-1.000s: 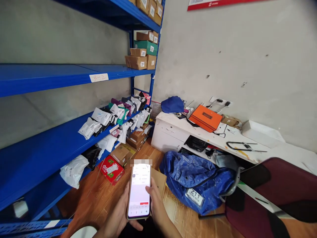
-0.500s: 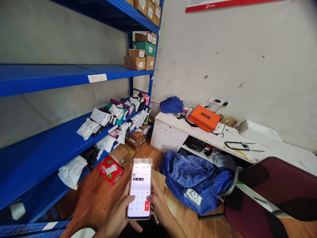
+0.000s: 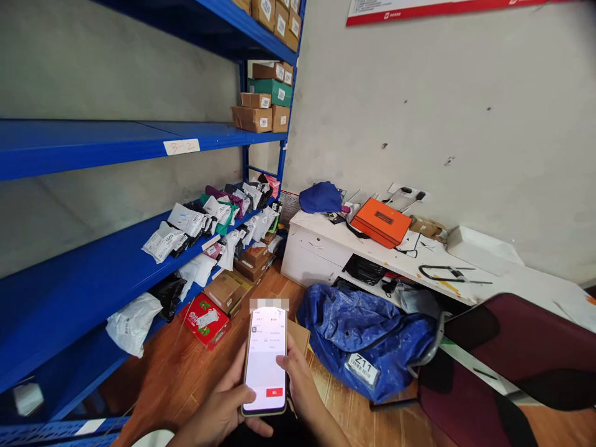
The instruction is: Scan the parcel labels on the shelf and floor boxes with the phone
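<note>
We hold the phone [image 3: 264,360] in both hands, low centre of the frame.

Its number keypad from half a second ago has gone; a plain white page with a red button now shows. Our left hand [image 3: 222,410] and right hand [image 3: 300,388] wrap its edges, fingers curled closed around it. Beyond lie a blue sack [image 3: 367,338], a red box [image 3: 205,320] and blue shelving [image 3: 93,139] at left.

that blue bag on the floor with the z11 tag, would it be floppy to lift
Probably floppy: the blue bag is crumpled and slumped on the floor. Its glossy, wrinkled skin may be slippery. It bulges, so it is likely heavy.
</note>
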Demonstrator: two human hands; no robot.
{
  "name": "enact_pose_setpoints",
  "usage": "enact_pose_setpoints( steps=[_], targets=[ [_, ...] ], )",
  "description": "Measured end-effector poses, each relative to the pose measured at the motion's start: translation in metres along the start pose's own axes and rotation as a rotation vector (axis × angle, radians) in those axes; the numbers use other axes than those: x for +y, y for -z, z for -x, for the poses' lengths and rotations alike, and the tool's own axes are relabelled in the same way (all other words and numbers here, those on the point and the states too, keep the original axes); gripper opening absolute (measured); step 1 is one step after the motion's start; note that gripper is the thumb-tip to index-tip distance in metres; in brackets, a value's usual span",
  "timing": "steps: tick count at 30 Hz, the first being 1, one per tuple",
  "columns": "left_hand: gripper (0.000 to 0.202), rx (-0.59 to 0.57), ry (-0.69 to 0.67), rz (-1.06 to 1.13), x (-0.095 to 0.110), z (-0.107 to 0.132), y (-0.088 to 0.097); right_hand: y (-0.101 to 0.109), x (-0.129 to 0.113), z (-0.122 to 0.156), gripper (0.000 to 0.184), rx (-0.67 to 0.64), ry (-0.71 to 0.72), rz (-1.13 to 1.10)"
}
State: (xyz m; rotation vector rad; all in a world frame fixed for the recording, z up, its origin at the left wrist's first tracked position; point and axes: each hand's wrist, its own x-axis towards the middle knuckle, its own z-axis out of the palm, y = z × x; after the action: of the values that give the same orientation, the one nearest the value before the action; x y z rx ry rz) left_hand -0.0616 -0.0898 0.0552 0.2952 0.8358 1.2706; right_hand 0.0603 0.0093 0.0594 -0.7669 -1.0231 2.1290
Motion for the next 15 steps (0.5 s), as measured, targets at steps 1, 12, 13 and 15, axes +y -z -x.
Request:
enact_pose_setpoints(
  steps=[1, 12, 13, 15],
  targets=[
    [0.110, 0.011, 0.004, -0.002, 0.000, 0.000, 0.000, 0.000, 0.002, -0.001, 0.042, 0.017, 0.000, -0.004],
    [0.100, -0.184, -0.032, 0.097, -0.017, -0.013, 0.015, 0.016, 0.017, 0.000, 0.059, 0.058, -0.002, 0.014],
    [0.100, -0.172, -0.032, 0.101, -0.020, -0.015, 0.017, 0.019, 0.018, 0.002, 0.067, 0.029, 0.009, 0.035],
    [0.099, -0.146, -0.018, 0.107, -0.024, -0.018, 0.019, 0.026, 0.022, 0.005, 0.080, -0.023, 0.027, 0.052]
  ],
)
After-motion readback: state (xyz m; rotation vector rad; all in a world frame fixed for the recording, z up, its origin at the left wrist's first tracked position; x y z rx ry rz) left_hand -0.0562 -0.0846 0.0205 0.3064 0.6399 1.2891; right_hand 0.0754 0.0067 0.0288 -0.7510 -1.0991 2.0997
